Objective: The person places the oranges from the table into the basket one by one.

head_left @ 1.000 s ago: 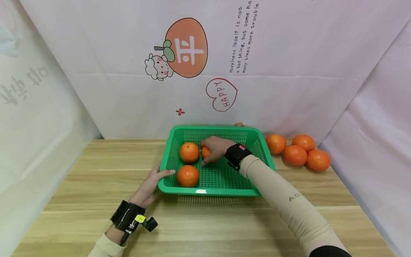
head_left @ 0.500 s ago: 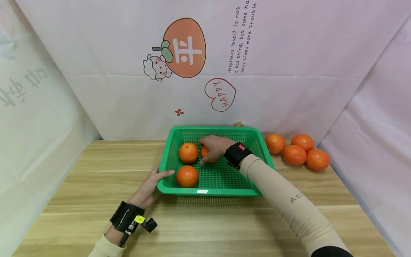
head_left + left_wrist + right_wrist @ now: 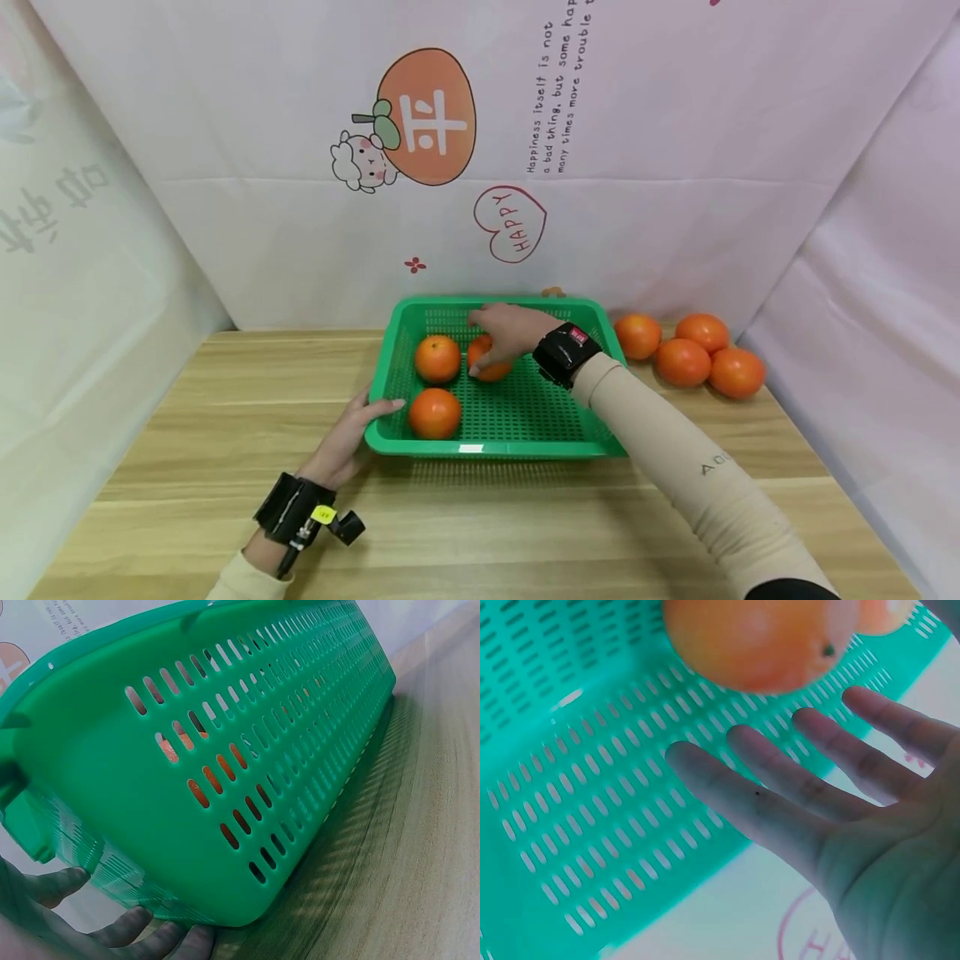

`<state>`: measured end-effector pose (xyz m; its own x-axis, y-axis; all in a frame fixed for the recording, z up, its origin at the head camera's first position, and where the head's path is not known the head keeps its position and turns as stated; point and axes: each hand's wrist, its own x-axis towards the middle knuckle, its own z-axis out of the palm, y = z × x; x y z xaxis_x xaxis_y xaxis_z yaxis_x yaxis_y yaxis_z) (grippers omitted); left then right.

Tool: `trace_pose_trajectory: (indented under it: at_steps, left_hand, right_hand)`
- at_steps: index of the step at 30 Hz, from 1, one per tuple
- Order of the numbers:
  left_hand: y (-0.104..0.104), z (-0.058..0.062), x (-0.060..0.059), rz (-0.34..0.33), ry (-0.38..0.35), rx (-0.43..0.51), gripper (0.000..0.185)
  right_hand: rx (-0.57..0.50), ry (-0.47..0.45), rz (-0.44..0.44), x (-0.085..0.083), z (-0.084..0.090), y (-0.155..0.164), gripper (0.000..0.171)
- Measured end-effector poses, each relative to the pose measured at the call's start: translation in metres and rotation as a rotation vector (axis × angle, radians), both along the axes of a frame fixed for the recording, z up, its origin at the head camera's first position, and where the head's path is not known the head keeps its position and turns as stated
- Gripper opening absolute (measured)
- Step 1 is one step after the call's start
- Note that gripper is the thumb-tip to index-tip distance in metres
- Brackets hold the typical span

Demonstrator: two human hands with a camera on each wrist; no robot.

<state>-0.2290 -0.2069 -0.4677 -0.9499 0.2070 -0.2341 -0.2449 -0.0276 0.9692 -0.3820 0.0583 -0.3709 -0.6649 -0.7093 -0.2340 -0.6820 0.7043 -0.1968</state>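
Note:
A green plastic basket [image 3: 525, 449] sits on the wooden table with three oranges in its left half. My left hand [image 3: 347, 435] grips the basket's left side, thumb over the rim and fingers outside, low along the wall in the left wrist view. Over one orange [image 3: 495, 372], set to the right of the others, hovers my right hand [image 3: 516, 328]. In the right wrist view its fingers [image 3: 742, 791] are straight and spread, apart from the nearest orange [image 3: 757, 637]. The other two, a rear orange [image 3: 438, 359] and a front orange [image 3: 435, 414], stand by the left wall.
Several more oranges [image 3: 682, 362] lie in a cluster on the table, right of the basket. A printed white cloth [image 3: 300, 242] hangs behind the basket, and white cloth walls rise on both sides. Bare wood [image 3: 480, 533] shows in front.
My right hand has loosened from the orange, its fingers lifting up and slightly away; the orange stays in the basket. The left hand keeps its hold on the basket.

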Motion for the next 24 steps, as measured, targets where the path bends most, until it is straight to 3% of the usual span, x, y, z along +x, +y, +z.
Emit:
trace_pose_trajectory:
  at_steps: [18, 24]
  left_hand:
    - [-0.002, 0.0, 0.0, -0.005, -0.004, -0.014, 0.078]
    - [-0.001, 0.001, -0.001, -0.004, -0.008, -0.002, 0.08]
  right_hand:
    - [-0.089, 0.137, 0.112, 0.031, 0.035, 0.029, 0.068]
    - [-0.096, 0.172, 0.071, 0.043, 0.052, 0.042, 0.064]
